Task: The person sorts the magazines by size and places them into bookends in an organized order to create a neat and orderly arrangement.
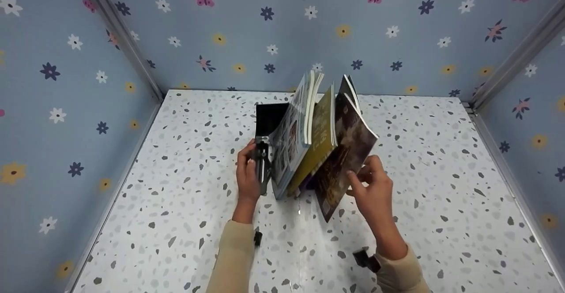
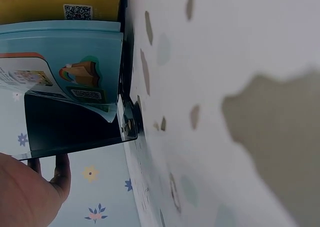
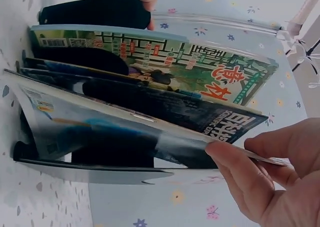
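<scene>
Several magazines and books lean in a black bookend [image 1: 271,114] on the speckled tabletop. My left hand [image 1: 248,176] grips its left upright; in the left wrist view, fingertips [image 2: 62,174] touch the upright's outer face. My right hand [image 1: 374,191] pinches a dark brown magazine [image 1: 346,147] by its edge, between thumb and fingers, tilted away from the others. Left of it stand a mustard-yellow book [image 1: 320,138] and a light blue magazine [image 1: 293,134]. In the right wrist view, a dark-covered magazine [image 3: 200,109] with white lettering stands beside the pinched one.
Blue panels [image 1: 309,32] with flowers and butterflies enclose the back and both sides. Metal strips [image 1: 123,37] run along the corners. The white tabletop [image 1: 441,174] with grey flecks extends around the bookend.
</scene>
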### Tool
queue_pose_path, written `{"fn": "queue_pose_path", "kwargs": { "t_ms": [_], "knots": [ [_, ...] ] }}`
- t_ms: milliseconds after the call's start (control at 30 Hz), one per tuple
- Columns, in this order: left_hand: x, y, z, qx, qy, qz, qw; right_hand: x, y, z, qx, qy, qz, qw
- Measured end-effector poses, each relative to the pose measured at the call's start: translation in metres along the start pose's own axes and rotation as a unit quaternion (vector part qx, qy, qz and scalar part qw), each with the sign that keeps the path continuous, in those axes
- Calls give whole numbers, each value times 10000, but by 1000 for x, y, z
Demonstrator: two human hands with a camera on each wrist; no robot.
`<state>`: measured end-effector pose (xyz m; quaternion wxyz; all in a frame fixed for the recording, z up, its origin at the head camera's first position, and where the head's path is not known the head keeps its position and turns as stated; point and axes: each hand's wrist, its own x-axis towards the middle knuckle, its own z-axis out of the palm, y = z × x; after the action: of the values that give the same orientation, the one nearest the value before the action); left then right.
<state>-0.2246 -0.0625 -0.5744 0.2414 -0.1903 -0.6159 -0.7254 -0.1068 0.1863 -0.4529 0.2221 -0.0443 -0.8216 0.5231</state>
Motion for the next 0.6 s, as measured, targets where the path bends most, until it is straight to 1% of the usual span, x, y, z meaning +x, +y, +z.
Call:
{"fn": "queue_pose_path", "kwargs": {
  "t_ms": [67,133,233,300,433,600],
  "knots": [
    [0,0,0,20,17,-7,10000,3,3,5,-97,196,-356,9991],
    [-1,-1,0,93,20,-16,10000,7,7,11,-294,491,-732,9957],
    [-2,-1,0,144,-12,-16,9999,12,16,20,-551,993,-1190,9864],
    [-2,-1,0,166,-38,-22,9999,14,22,26,-603,1271,-1408,9800],
    [-2,1,0,172,-36,-27,9998,18,32,37,-594,1604,-1667,9711],
    [-1,2,0,170,-22,-26,9998,19,40,46,-559,1838,-1788,9650]
  ]
}}
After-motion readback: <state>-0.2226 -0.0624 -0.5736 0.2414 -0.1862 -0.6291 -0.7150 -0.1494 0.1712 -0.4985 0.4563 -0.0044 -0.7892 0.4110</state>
